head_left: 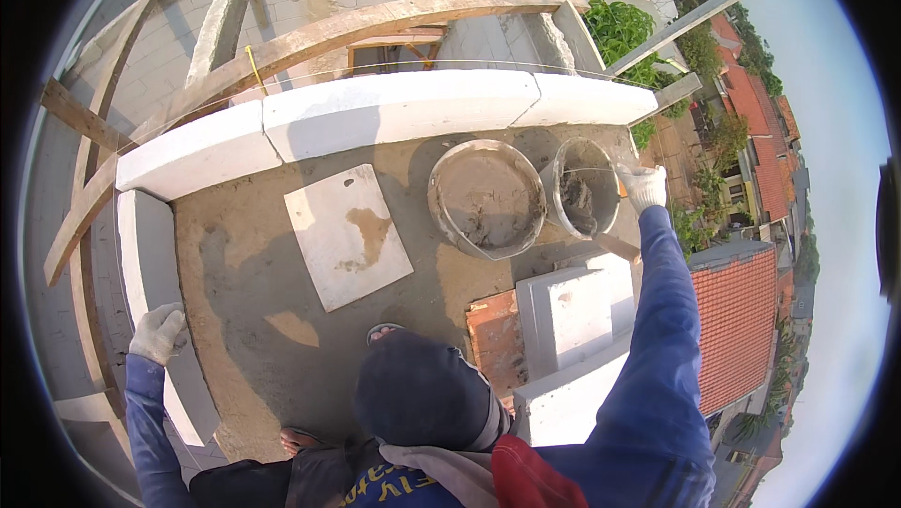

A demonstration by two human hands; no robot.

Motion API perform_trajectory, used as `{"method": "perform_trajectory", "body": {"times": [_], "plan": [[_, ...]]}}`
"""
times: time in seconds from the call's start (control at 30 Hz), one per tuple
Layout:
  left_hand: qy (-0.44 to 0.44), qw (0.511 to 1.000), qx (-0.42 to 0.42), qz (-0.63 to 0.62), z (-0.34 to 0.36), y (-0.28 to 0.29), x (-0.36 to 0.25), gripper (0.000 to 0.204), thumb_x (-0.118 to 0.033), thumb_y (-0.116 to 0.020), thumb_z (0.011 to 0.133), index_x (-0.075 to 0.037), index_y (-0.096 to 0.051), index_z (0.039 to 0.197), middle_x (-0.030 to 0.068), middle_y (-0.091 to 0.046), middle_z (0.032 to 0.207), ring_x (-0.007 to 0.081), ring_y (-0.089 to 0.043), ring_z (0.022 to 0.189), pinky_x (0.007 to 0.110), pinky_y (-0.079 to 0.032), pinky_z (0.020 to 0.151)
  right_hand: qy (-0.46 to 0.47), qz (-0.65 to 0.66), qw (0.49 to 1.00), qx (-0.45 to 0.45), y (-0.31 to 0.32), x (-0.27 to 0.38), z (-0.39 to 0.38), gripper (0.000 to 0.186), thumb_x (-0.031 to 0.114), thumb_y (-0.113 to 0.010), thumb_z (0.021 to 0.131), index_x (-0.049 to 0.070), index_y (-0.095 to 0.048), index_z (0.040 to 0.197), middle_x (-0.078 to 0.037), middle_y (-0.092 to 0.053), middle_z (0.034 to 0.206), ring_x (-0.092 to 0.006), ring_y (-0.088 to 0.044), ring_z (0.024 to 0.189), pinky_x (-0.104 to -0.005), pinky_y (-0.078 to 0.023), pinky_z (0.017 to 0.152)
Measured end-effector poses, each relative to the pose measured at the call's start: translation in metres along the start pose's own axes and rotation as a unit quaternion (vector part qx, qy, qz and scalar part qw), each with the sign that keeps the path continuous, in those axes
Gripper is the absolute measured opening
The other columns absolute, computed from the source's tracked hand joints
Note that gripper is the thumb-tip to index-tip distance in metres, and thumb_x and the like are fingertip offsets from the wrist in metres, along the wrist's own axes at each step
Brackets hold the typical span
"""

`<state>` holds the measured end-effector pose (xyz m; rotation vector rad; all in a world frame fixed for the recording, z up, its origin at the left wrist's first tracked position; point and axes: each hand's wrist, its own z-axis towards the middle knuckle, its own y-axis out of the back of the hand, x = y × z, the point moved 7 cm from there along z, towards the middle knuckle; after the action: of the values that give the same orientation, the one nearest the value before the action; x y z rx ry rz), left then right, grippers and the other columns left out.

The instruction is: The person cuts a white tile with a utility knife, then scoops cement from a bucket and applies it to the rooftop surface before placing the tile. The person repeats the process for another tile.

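My right hand [643, 186], in a white knit glove, is closed at the right rim of a mortar bucket [555, 191]. This bucket leans with its mouth partly toward me and has wet grey mortar [576, 200] inside. Beside it on the left stands a wider round tub [441, 217] of grey mortar. Far to the left, my gloved left hand [158, 332] has its fingers curled over the edge of a long white block [155, 250]. What lies under those fingers is partly hidden.
White blocks [404, 109] form a low wall along the far edge, below a string and a curved wooden beam [375, 20]. A stained white board [328, 226] lies on the floor. Stacked white blocks [572, 315] and a reddish board [497, 344] are near my right. Beyond the right edge, roofs lie far below.
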<state>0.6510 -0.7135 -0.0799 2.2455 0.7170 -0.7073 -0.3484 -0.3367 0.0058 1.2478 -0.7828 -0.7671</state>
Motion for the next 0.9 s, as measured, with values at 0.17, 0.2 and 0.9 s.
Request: {"method": "perform_trajectory", "body": {"times": [0.17, 0.2, 0.9], "plan": [[0.011, 0.997, -0.069, -0.037, 0.017, 0.041, 0.025, 0.052, -0.035, -0.068, 0.109, 0.002, -0.067, 0.145, 0.0075, -0.068, 0.091, 0.0146, -0.062, 0.061, 0.031, -0.049, 0.052, -0.002, 0.021, 0.999, -0.037, 0.069, -0.006, 0.000, 0.052, 0.051, -0.083, 0.093, -0.002, -0.085, 0.094, -0.019, -0.081, 0.082, -0.0291, -0.079, 0.077, -0.0397, -0.061, 0.081], [0.023, 0.994, -0.086, -0.059, 0.005, 0.059, 0.050, 0.054, -0.037, -0.069, 0.109, 0.001, -0.066, 0.148, 0.0077, -0.067, 0.091, 0.0154, -0.062, 0.060, 0.031, -0.048, 0.051, 0.014, 0.037, 0.999, -0.021, 0.096, 0.019, -0.011, 0.049, 0.048, -0.084, 0.093, -0.001, -0.085, 0.090, -0.020, -0.078, 0.077, -0.0279, -0.075, 0.069, -0.0415, -0.058, 0.075], [-0.049, 0.973, -0.055, -0.220, 0.074, -0.049, -0.127, 0.051, -0.043, -0.069, 0.111, 0.001, -0.071, 0.137, 0.0156, -0.079, 0.103, 0.0222, -0.075, 0.074, 0.038, -0.065, 0.062, 0.344, 0.141, 0.924, 0.092, 0.259, 0.361, -0.181, 0.057, 0.023, -0.087, 0.095, 0.008, -0.041, 0.065, 0.006, -0.037, 0.058, -0.0053, -0.029, 0.059, -0.0339, -0.025, 0.053]]}}
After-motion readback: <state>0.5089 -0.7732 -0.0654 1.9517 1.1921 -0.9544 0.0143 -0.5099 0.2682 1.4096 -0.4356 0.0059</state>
